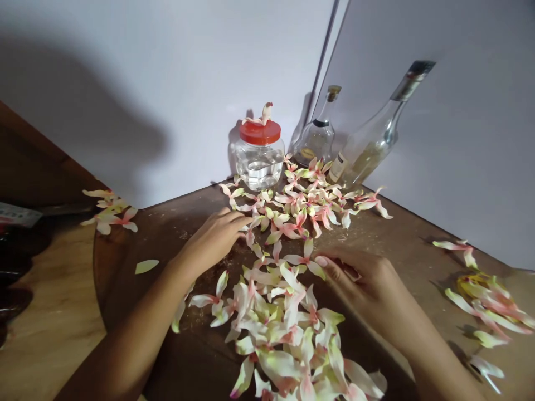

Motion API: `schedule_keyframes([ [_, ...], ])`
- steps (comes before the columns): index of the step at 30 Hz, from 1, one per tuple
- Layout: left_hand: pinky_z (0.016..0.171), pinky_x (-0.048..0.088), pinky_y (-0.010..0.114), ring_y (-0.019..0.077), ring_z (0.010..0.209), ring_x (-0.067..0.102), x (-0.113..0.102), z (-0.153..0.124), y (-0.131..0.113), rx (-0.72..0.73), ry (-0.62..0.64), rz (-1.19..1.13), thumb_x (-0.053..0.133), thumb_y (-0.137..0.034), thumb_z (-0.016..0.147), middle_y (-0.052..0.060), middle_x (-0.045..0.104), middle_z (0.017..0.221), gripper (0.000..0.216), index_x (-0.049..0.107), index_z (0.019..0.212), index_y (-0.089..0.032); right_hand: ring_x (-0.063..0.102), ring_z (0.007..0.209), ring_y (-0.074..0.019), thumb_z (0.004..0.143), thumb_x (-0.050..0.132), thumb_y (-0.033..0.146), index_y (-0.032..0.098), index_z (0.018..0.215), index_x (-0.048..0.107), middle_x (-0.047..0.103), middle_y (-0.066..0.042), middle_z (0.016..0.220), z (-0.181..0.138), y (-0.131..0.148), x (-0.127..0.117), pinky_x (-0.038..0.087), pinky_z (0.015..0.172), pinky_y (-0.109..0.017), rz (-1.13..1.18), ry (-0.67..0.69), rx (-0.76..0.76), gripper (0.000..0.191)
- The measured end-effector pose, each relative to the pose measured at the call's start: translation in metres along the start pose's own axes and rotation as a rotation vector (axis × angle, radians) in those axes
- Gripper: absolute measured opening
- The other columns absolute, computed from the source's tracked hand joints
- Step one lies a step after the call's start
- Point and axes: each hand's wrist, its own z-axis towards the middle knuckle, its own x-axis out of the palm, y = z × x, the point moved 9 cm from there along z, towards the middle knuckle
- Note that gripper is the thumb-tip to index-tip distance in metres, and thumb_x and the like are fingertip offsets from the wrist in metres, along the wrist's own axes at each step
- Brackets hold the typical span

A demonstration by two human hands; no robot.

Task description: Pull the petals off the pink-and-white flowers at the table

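My left hand [219, 236] reaches in from the left, fingers stretched out and apart from the thumb, its tips at the edge of a pile of pink-white flowers [292, 206]. My right hand [361, 273] is closed in a pinch, thumb and forefinger at a petal of a single flower [307, 257] with pale green tips. Its other fingers curl under and are partly hidden. Between my forearms spreads a larger heap of similar flowers [288, 334], reaching the bottom of the view.
Behind the far pile stand a clear jar [259, 167] with a red lid, topped by a flower [264, 115], and two glass bottles [315, 139]. A yellow bundle [476, 284] and loose flowers lie right on the brown table [401, 239]. More blossoms [112, 214] sit left, near a loose petal [146, 267].
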Motion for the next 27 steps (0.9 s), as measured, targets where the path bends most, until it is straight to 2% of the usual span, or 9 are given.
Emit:
schedule_keyframes([
  [3,0.092,0.048,0.037,0.0235,0.106,0.058,0.005,0.001,0.006,-0.028,0.046,-0.026,0.049,-0.012,0.099,0.007,0.069,0.115,0.032,0.066,0.125,-0.021,0.068,0.083,-0.0185,0.102,0.055,0.031,0.021,0.097,0.07,0.072,-0.005,0.096,0.004,-0.008,0.003,0.053,0.073,-0.031,-0.099,-0.038,-0.047,0.018],
  [7,0.094,0.048,0.033,0.0209,0.108,0.062,-0.019,-0.004,-0.001,-0.023,-0.02,-0.24,0.057,-0.028,0.1,0.005,0.071,0.114,0.021,0.07,0.114,-0.021,0.066,0.095,-0.0234,0.101,0.057,0.033,0.02,0.104,0.07,0.069,-0.009,0.106,0.008,-0.025,0.021,0.054,0.083,-0.037,-0.204,0.039,-0.078,0.018],
  [13,0.087,0.05,0.019,0.0115,0.095,0.069,-0.036,-0.017,-0.034,0.216,0.122,-0.644,0.066,-0.036,0.095,-0.001,0.076,0.102,0.025,0.071,0.119,-0.028,0.068,0.091,-0.0192,0.1,0.059,0.024,0.021,0.108,0.068,0.071,-0.005,0.104,0.007,-0.028,0.038,0.054,0.082,-0.033,-0.141,0.199,-0.043,0.013],
  [18,0.08,0.051,0.019,0.0114,0.085,0.069,-0.04,-0.014,-0.016,0.076,0.015,-0.525,0.064,-0.038,0.096,0.0,0.076,0.098,0.025,0.072,0.115,-0.025,0.068,0.091,-0.0182,0.103,0.053,0.03,0.021,0.112,0.068,0.071,-0.007,0.109,0.003,-0.014,0.019,0.054,0.081,-0.032,-0.154,0.121,-0.048,0.019],
  [20,0.089,0.051,0.022,0.014,0.097,0.068,-0.041,-0.016,-0.023,0.132,0.018,-0.499,0.068,-0.04,0.093,0.002,0.074,0.108,0.028,0.072,0.116,-0.025,0.067,0.105,-0.0212,0.102,0.055,0.036,0.021,0.121,0.066,0.068,-0.009,0.122,-0.003,-0.01,0.025,0.054,0.089,-0.034,-0.146,0.188,-0.107,0.026],
  [22,0.106,0.047,0.029,0.0189,0.119,0.062,-0.035,-0.019,-0.041,0.239,0.1,-0.495,0.077,-0.041,0.085,0.003,0.066,0.13,0.041,0.069,0.123,-0.03,0.061,0.121,-0.0266,0.098,0.06,0.045,0.023,0.133,0.061,0.061,-0.011,0.137,-0.01,-0.01,0.039,0.054,0.095,-0.038,-0.147,0.297,-0.157,0.04],
  [24,0.112,0.044,0.032,0.0232,0.133,0.054,-0.023,-0.025,-0.061,0.301,0.229,-0.465,0.086,-0.039,0.074,0.003,0.052,0.148,0.062,0.064,0.132,-0.035,0.056,0.129,-0.0299,0.095,0.064,0.049,0.025,0.14,0.057,0.055,-0.012,0.145,-0.014,-0.011,0.05,0.055,0.097,-0.04,-0.161,0.358,-0.175,0.052],
  [25,0.11,0.046,0.032,0.0237,0.133,0.054,-0.016,-0.027,-0.069,0.304,0.287,-0.441,0.089,-0.036,0.071,0.002,0.049,0.15,0.067,0.062,0.133,-0.036,0.057,0.128,-0.0295,0.095,0.065,0.048,0.026,0.141,0.056,0.056,-0.011,0.144,-0.015,-0.01,0.053,0.055,0.097,-0.04,-0.162,0.37,-0.173,0.052],
  [27,0.102,0.049,0.029,0.0209,0.124,0.06,-0.007,-0.029,-0.083,0.306,0.362,-0.408,0.083,-0.029,0.079,0.003,0.055,0.143,0.052,0.066,0.128,-0.033,0.064,0.118,-0.0252,0.099,0.06,0.04,0.026,0.135,0.06,0.062,-0.009,0.134,-0.015,-0.004,0.054,0.056,0.094,-0.038,-0.145,0.387,-0.162,0.039],
])
